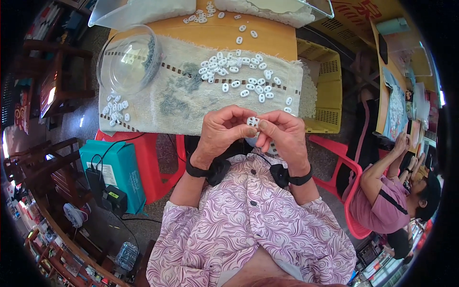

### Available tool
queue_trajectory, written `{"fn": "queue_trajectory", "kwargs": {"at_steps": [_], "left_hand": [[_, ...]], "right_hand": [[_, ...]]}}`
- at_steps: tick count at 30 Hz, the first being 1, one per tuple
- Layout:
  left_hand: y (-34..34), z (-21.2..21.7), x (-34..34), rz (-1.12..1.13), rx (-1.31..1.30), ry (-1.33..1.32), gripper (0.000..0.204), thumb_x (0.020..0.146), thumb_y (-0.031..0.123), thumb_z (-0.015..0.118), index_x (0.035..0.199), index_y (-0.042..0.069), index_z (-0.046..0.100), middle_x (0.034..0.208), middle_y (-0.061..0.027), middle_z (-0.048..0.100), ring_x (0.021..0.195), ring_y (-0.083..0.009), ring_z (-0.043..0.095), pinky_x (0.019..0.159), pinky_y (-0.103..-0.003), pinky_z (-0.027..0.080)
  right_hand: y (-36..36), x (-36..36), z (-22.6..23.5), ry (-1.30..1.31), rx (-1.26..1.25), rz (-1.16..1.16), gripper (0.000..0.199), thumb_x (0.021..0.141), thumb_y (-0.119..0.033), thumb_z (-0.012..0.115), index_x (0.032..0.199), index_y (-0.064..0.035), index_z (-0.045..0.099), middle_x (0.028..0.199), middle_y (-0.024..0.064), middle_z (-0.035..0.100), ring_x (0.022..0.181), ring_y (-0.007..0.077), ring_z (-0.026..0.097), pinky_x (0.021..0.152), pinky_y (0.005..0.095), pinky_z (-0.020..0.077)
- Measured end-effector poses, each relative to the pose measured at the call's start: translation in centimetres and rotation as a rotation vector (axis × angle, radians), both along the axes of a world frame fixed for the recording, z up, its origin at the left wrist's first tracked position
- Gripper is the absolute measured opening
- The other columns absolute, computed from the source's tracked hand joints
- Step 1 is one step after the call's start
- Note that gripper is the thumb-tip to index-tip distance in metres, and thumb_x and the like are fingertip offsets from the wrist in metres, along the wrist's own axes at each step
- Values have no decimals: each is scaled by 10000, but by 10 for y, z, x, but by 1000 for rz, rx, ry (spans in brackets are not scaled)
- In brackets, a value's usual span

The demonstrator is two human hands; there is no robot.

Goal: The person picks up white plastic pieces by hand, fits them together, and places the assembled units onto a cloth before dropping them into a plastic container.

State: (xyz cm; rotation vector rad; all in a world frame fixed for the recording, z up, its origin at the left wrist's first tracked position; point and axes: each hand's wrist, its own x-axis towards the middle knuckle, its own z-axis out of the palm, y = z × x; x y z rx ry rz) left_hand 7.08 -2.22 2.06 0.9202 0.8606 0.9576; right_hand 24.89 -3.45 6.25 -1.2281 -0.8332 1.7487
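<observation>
Both hands — left hand (221,130), right hand (282,134) — pinch 1 small white plastic toggle (253,121) by its edges; light, stiff, smooth — likely slippery.

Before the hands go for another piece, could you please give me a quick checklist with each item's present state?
1. White two-hole piece pinched between left hand and right hand: ok.
2. More loose white pieces on the cream cloth: ok.
3. Small grey parts lying on the cloth: ok.
4. Clear bowl standing upright: not ok, tipped on its side.
5. Piece fully assembled: cannot tell.
</observation>
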Motion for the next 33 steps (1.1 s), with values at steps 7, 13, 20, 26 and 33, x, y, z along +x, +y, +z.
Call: {"fn": "queue_trajectory", "kwargs": {"at_steps": [7,13,20,26,33], "left_hand": [[0,-1,0,-18,-16,-57,236,770,-25,708,1000,-30,651,840,-39,668,759,-74,620,676,-212,516],[0,3,-2,-49,-33,-74,219,780,-36,690,996,-39,652,848,-57,673,749,-90,638,669,-223,533],[0,1,-4,-62,-30,-63,212,778,-31,693,987,-41,656,817,-57,673,714,-96,647,652,-219,533],[-1,1,-2,-40,6,7,210,772,-29,694,978,-40,659,777,-54,671,689,-99,652,629,-216,532],[-1,2,-2,-57,-8,-30,190,776,-41,677,964,-50,655,776,-64,672,689,-110,662,625,-227,541]], "right_hand": [[3,6,-9,62,-25,21,112,886,-27,611,954,62,610,766,99,647,589,118,635,468,199,512],[4,7,-10,90,-65,46,113,876,-32,627,937,60,604,741,101,643,584,126,637,471,206,518],[5,8,-13,132,-89,81,132,878,-44,630,940,68,598,739,116,643,594,147,650,475,220,535],[5,8,-16,117,-107,82,139,880,-55,632,932,69,596,745,125,646,591,150,650,471,221,535],[6,11,-13,152,-142,95,136,871,-56,643,909,66,596,738,134,647,574,148,644,459,218,526]]}}
